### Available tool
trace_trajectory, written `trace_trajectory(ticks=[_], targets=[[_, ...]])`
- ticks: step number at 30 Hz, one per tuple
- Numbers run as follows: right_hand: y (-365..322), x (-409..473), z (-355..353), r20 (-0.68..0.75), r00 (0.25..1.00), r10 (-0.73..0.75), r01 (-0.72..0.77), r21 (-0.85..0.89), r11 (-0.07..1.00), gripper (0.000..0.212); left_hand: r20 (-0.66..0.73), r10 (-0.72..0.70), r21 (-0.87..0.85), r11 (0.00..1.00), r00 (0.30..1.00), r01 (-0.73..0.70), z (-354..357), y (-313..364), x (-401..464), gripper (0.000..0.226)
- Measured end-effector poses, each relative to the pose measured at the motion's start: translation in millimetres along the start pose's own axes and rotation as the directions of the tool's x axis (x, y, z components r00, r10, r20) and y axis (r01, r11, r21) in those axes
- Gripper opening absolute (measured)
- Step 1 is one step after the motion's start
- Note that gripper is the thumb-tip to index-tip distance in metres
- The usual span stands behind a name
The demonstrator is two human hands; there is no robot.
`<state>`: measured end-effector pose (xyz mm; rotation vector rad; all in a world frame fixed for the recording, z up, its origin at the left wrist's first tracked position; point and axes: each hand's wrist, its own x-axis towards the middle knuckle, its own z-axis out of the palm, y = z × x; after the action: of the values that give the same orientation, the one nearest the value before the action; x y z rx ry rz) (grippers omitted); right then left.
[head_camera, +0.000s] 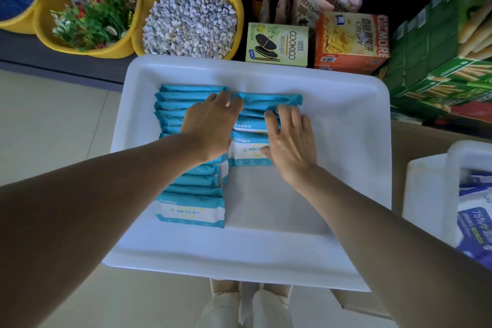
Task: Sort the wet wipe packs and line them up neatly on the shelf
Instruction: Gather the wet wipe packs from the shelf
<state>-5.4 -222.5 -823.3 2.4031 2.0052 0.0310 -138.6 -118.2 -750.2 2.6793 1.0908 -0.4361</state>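
Left hand point(210, 128): flat, fingers straight, pressing on the left row of packs point(190, 189). Right hand point(290, 138): flat, fingers spread, resting on the shorter right row of packs point(255, 125); hands apart, gripping nothing. Both rows: teal wet wipe packs, standing overlapped in white tray point(346, 114). Handling, judged: soft, light, slick film; best pinched across the short edges. Beyond: yellow basin of pebbles point(190, 21), biscuit boxes point(277, 44).

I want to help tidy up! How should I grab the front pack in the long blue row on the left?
Probably pinch the front pack by its two short ends, fingers coming down from above. It leans on the packs behind it in the white tray, with its printed face toward you and both ends free.
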Motion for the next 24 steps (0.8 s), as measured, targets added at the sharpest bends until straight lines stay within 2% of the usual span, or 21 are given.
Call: trace_trajectory(ticks=[7, 11, 17, 24], targets=[[5, 1, -34, 0.135, 0.991, 0.017, -0.027, 0.077, 0.997, 0.072, 0.041, 0.006, 0.0, 1.0, 0.999, -0.006, -18, 5, -9, 0.052], [10, 2, -79, 0.177, 0.984, 0.021, -0.044, 0.127, 0.991, 0.053, 0.083, -0.002, -0.002, 1.0, 0.997, 0.002, -51, 10, -21, 0.051], [29, 5, -194, 0.148, 0.989, 0.008, -0.027, 0.127, 0.992, 0.032, 0.073, 0.004, -0.032, 0.999, 0.997, -0.002, -143, 22, -46, 0.037], [49, 5, -362, 0.095, 0.991, 0.093, -0.106, 0.144, 0.984, 0.024, -0.059, 0.01, -0.073, 0.997, 0.998, -0.015, -286, 41, -93, 0.027]])
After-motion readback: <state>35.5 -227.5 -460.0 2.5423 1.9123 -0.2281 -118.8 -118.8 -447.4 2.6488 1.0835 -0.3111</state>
